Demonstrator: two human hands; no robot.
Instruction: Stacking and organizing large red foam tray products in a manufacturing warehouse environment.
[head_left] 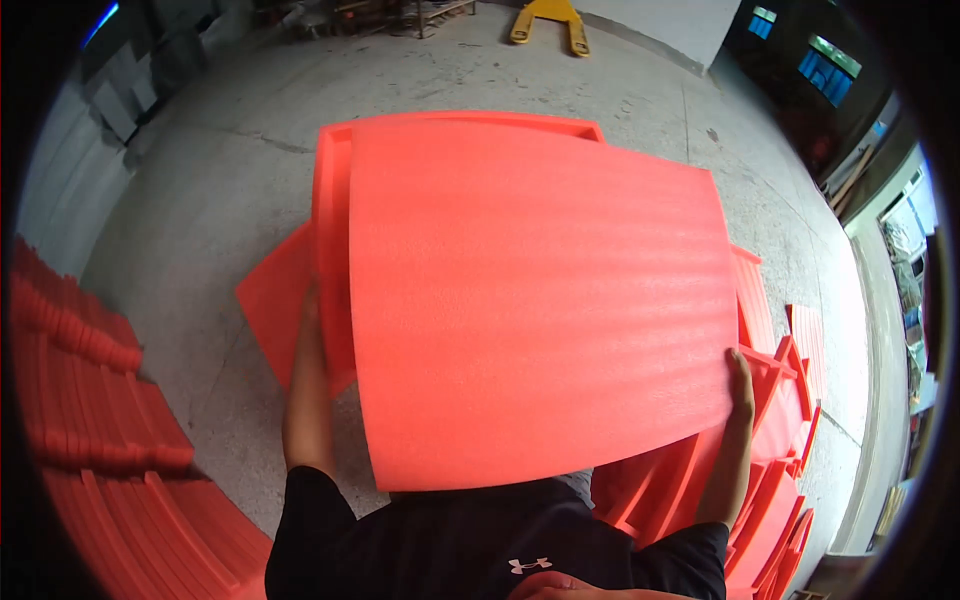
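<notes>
A large coral-red foam sheet (540,310) spans the middle of the view, faintly ridged across and tilted up in front of my chest. Behind it, the rim of a red foam piece with raised edges (331,200) shows along the top and left. At the sheet's right edge my right hand (740,378) is closed, its fingers partly out of sight behind the foam. My left hand (312,305) is against the left side of the rimmed piece; its fingers are hidden. Another flat red foam piece (275,295) sticks out beyond my left forearm.
Stacked red foam strips (110,410) stand at the left, with more foam pieces (150,530) nearer me. A jumbled pile of ribbed red foam parts (770,480) lies to the right. A yellow pallet jack (550,12) is on the concrete floor (220,150) at the far end.
</notes>
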